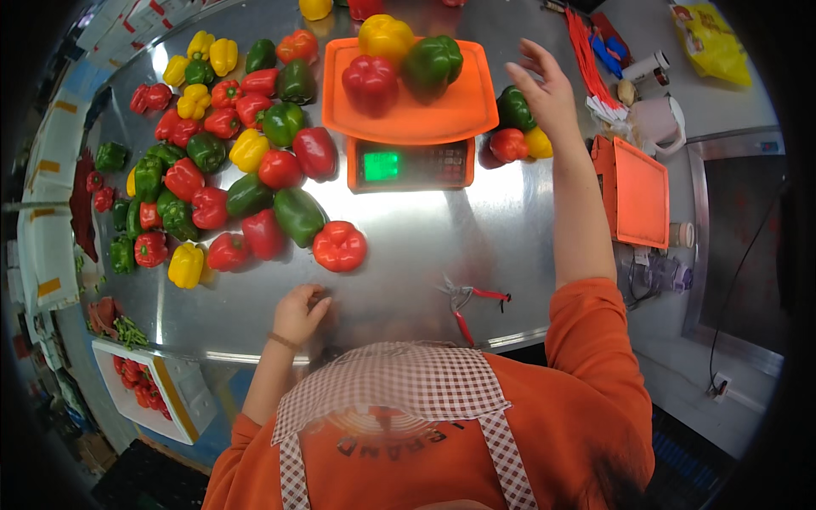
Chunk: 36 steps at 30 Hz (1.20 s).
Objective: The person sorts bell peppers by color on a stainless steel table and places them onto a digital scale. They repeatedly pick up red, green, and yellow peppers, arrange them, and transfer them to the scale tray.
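An orange digital scale with a lit green display stands on the steel table. On its tray lie a yellow bell pepper, a red bell pepper and a green bell pepper. My right hand is raised to the right of the tray, fingers apart, holding nothing. Beside it lie another green pepper, a red one and a yellow one. My left hand hovers or rests at the near table edge, empty, fingers loosely curled, below a red pepper.
Several loose peppers cover the left of the steel table. Red-handled pruning shears lie near the front edge. A foam box of red peppers stands lower left. At right are red strips, an orange container and a pitcher.
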Tool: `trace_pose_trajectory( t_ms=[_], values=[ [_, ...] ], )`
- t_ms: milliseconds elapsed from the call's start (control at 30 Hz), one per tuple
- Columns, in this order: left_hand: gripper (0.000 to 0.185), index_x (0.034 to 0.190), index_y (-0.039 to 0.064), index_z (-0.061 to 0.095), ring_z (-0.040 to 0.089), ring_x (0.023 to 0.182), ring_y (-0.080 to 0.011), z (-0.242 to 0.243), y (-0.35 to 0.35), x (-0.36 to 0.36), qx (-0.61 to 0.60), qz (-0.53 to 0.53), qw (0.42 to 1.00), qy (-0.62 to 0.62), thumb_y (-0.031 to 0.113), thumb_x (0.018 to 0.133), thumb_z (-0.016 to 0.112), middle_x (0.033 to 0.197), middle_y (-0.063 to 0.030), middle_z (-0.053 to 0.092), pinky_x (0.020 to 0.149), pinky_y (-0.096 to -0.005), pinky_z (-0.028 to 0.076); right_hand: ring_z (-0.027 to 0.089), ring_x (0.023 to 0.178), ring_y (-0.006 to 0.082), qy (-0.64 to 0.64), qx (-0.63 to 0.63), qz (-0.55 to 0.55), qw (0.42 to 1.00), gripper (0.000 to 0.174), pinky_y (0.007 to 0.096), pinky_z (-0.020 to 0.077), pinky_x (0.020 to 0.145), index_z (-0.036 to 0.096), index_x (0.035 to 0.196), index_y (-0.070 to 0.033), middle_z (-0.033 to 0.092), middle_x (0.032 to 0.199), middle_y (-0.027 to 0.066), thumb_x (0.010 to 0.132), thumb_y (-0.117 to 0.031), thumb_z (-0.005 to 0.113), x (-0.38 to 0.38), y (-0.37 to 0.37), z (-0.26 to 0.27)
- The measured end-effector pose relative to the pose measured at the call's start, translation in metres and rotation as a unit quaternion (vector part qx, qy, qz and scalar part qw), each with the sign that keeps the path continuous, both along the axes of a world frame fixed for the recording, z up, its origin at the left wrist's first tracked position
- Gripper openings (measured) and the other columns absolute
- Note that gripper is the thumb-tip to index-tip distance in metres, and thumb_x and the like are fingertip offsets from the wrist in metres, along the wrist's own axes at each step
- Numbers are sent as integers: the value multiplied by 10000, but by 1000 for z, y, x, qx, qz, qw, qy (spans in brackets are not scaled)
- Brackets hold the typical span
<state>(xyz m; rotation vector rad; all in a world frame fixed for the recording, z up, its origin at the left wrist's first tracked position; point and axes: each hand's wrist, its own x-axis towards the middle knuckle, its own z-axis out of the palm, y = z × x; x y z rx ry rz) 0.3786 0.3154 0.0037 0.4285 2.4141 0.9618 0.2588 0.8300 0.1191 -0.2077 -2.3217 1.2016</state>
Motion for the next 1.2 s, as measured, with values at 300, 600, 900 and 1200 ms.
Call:
trace_pose_trajectory(
  t_ms=[300,600,900,1200],
  values=[
    [279,1054,8,676,691,844,-296,2,-4,0,-9,-1,1000,5,207,862,716,994,-155,688,756,-375,552,541,1256,304,-37,187,54,980,711,395,445,1048,521,1403,-95,559,1357,135,806,-365,797,-51,-62,0],
    [282,1050,4,679,691,839,-284,-3,2,-1,-4,12,1000,-15,206,858,721,992,-153,688,763,-365,553,500,1300,334,-50,227,52,971,867,422,443,1059,482,1431,-125,510,1417,142,697,-411,844,-60,-73,0],
    [225,888,48,680,668,766,-310,-10,9,-9,-68,-42,996,-42,267,857,716,884,-143,687,677,-393,524,509,1289,354,-68,241,92,964,885,418,440,1073,456,1444,-140,495,1436,136,681,-332,861,-57,-76,8],
    [219,803,75,684,641,613,-317,-38,29,-19,-37,68,997,-27,284,848,732,697,-109,670,590,-408,506,603,1107,211,-48,-12,105,993,762,350,514,948,474,1381,-111,610,1199,90,718,-96,850,-72,-13,34]
  ],
)
